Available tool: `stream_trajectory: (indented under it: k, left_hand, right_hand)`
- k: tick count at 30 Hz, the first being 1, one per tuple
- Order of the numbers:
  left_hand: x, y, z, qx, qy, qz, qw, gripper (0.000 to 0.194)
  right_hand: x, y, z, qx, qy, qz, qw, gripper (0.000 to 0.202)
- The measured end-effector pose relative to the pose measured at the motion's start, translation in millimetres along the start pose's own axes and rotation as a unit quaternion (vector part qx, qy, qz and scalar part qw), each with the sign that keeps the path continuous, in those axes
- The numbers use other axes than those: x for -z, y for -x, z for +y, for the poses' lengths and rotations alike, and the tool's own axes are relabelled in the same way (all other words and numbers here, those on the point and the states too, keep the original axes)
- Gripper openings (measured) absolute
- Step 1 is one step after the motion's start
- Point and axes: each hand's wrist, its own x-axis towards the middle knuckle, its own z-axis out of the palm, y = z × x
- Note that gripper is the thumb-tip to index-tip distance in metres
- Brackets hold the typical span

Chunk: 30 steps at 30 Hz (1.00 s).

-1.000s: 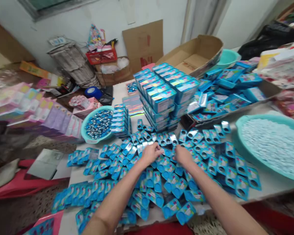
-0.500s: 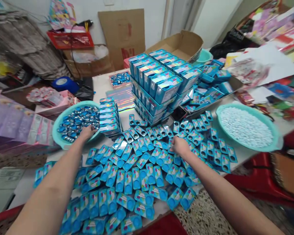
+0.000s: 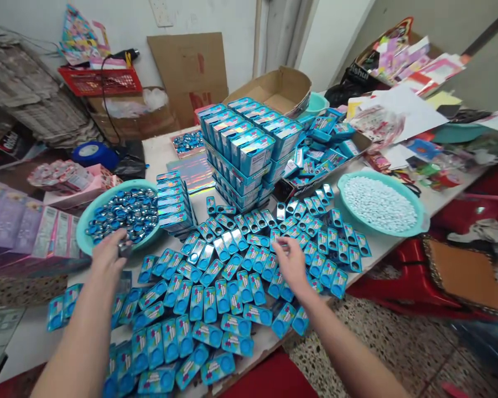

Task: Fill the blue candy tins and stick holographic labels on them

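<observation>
Currently: left hand, narrow pinch on a silvery piece near the teal basin's rim (droppable, should the pinch slacken); right hand, loosely spread, over close-set blue cases, easily nudged askew by a low wrist.

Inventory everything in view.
left basin: one, turquoise, left
right basin: one, turquoise, right
shiny pieces: many, silver and blue, left basin
pellets: many, whitish, right basin
small cases: many, blue, white table
box stack: one, blue, centre
packets: many, blue, right of stack
open carton: one, brown, behind stack
cardboard sheet: one, brown, back
basket: one, red, back left
papers: several, mixed, back right
boxes: several, pastel, far left
left grip: one, by left basin
right grip: one, over small cases
</observation>
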Motion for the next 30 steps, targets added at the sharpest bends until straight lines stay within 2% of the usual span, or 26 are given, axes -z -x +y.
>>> stream_trajectory:
  k: [1,2,4,5,7,8,10,12,15,18,20,23,25,27,30]
  left_hand:
    - [-9.5,27,-2,0.015,0.009,-0.016,1.0,0.021]
    - [-22.5,58,-7,0.021,0.006,-0.044,0.999,0.021]
    - [-56.0,124,-21,0.017,-0.033,-0.117,0.992,0.025]
    - [-73.9,155,-29,-0.007,-0.071,-0.15,0.986,0.024]
    - [-106.4,208,-44,-0.142,-0.16,-0.218,0.952,0.016]
    - [-119.3,226,-50,-0.22,-0.193,-0.243,0.925,0.014]
    - [-137.7,248,-55,-0.335,-0.241,-0.284,0.866,0.013]
    - [-148.5,255,-53,-0.38,-0.27,-0.316,0.826,0.013]
    - [-160.0,253,-46,-0.38,-0.285,-0.35,0.807,0.012]
    - [-172.8,248,-39,-0.366,-0.274,-0.386,0.801,0.014]
    - [-181.7,246,-35,-0.376,-0.277,-0.423,0.776,0.015]
    - [-192.6,243,-29,-0.4,-0.324,-0.497,0.699,0.017]
    - [-197.7,244,-27,-0.396,-0.371,-0.525,0.656,0.018]
    - [-202.1,247,-25,-0.381,-0.401,-0.541,0.634,0.018]
    - [-209.7,255,-23,-0.335,-0.393,-0.596,0.615,0.011]
  right_hand:
    - [-13,16,-4,-0.064,-0.126,-0.033,0.989,0.033]
    - [-27,30,-8,-0.139,-0.243,-0.074,0.957,0.037]
    - [-55,50,-16,-0.287,-0.409,-0.156,0.852,0.046]
    - [-64,54,-20,-0.333,-0.465,-0.184,0.8,0.05]
    - [-71,54,-27,-0.374,-0.541,-0.206,0.724,0.052]
    - [-67,50,-29,-0.38,-0.564,-0.209,0.703,0.05]
    - [-50,38,-30,-0.385,-0.585,-0.204,0.684,0.043]
    - [-29,26,-27,-0.395,-0.59,-0.196,0.676,0.035]
    - [-5,13,-18,-0.414,-0.595,-0.16,0.67,0.024]
    - [7,5,-7,-0.431,-0.568,-0.11,0.693,0.019]
    - [13,0,-2,-0.427,-0.542,-0.104,0.716,0.021]
    - [24,-6,4,-0.407,-0.495,-0.118,0.759,0.029]
    - [33,-8,7,-0.386,-0.446,-0.137,0.796,0.035]
    - [42,-8,11,-0.366,-0.397,-0.176,0.823,0.04]
    - [55,-6,20,-0.359,-0.351,-0.244,0.83,0.047]
